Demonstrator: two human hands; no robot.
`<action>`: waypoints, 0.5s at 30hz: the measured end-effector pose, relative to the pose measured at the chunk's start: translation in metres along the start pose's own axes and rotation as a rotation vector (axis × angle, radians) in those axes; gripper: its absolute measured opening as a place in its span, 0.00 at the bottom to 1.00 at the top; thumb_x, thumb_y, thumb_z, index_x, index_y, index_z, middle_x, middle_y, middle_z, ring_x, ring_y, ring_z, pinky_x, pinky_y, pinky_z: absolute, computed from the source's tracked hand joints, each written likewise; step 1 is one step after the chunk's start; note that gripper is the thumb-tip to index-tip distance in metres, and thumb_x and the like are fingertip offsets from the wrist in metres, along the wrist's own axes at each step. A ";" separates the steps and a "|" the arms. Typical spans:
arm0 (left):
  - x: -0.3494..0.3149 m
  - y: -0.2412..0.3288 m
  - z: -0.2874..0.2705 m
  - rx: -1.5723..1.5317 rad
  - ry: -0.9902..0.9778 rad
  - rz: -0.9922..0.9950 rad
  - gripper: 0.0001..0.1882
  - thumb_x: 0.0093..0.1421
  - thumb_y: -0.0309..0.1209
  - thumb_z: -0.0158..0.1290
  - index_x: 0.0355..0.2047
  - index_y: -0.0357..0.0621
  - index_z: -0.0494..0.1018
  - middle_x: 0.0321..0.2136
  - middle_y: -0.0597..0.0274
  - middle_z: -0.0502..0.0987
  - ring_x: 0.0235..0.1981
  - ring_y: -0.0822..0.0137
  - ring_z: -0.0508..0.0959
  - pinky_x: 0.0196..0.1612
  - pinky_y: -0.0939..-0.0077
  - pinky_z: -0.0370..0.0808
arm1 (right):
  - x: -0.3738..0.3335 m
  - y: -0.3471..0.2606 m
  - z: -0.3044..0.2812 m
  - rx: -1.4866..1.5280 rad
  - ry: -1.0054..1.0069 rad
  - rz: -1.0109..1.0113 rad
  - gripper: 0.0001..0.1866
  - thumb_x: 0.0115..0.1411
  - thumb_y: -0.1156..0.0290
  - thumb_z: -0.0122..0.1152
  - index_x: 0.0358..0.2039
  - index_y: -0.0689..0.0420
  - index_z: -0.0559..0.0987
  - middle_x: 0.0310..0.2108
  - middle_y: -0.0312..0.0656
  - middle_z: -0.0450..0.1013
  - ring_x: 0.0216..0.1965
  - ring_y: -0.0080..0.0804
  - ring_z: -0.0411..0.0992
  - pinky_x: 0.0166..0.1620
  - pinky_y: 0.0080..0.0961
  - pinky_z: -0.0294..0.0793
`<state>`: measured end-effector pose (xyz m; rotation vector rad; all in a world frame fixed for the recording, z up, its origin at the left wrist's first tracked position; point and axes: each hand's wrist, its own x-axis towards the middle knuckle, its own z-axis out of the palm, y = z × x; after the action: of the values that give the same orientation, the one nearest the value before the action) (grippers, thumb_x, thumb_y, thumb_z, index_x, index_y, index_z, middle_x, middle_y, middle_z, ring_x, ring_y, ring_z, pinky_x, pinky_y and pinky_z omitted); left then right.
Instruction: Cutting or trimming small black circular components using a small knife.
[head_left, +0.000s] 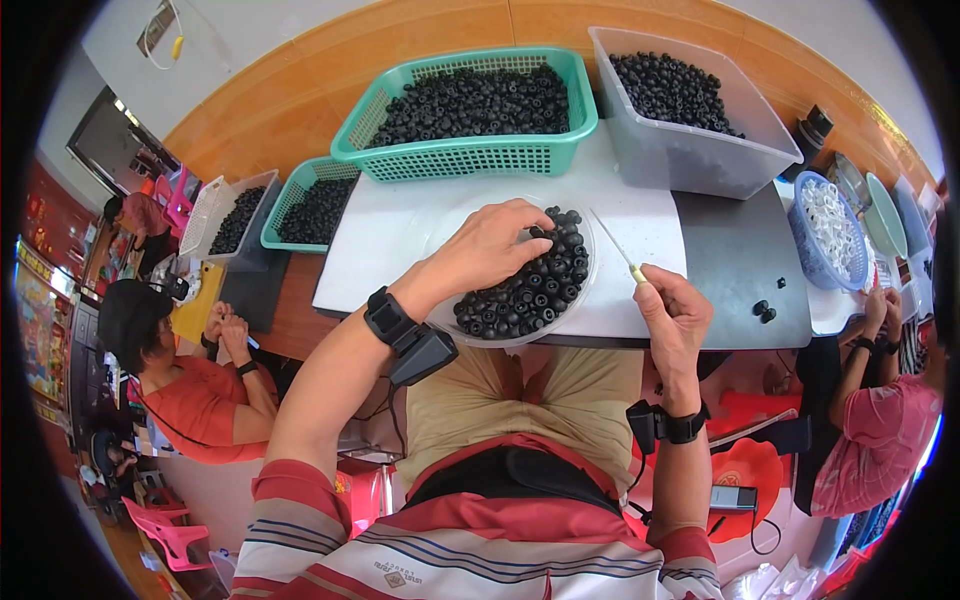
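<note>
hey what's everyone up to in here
A person sits at a table with their left hand on a pile of small round black pieces in a clear dish; whether the fingers grip one is hidden. Their right hand holds a thin tool with a pale handle, apart from the pile. A green basket and a translucent tub behind hold more pieces. Other people sit on either side, hands raised.
</note>
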<state>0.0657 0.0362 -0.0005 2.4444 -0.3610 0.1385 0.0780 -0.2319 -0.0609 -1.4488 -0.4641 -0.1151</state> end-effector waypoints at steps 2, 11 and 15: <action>-0.003 0.001 -0.002 0.003 0.047 -0.021 0.14 0.61 0.32 0.55 0.43 0.37 0.76 0.43 0.54 0.79 0.45 0.55 0.77 0.47 0.64 0.74 | 0.001 0.001 0.001 0.011 0.000 0.002 0.14 0.61 0.71 0.67 0.44 0.65 0.81 0.33 0.34 0.76 0.32 0.16 0.70 0.37 0.13 0.68; -0.062 -0.003 -0.027 0.145 0.503 -0.068 0.09 0.56 0.24 0.59 0.39 0.37 0.78 0.43 0.53 0.79 0.46 0.60 0.79 0.50 0.72 0.73 | 0.001 0.000 0.000 0.034 -0.003 0.043 0.14 0.61 0.71 0.66 0.44 0.65 0.81 0.33 0.33 0.76 0.33 0.15 0.70 0.37 0.13 0.69; -0.091 -0.027 -0.025 0.028 0.770 -0.183 0.11 0.57 0.24 0.59 0.41 0.37 0.77 0.47 0.52 0.78 0.49 0.58 0.77 0.51 0.68 0.74 | 0.001 0.000 0.000 0.022 -0.019 0.045 0.13 0.61 0.72 0.66 0.44 0.65 0.80 0.33 0.34 0.76 0.33 0.15 0.70 0.38 0.13 0.69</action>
<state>-0.0141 0.0922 -0.0144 2.2266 0.2057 0.9647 0.0789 -0.2317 -0.0607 -1.4387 -0.4466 -0.0601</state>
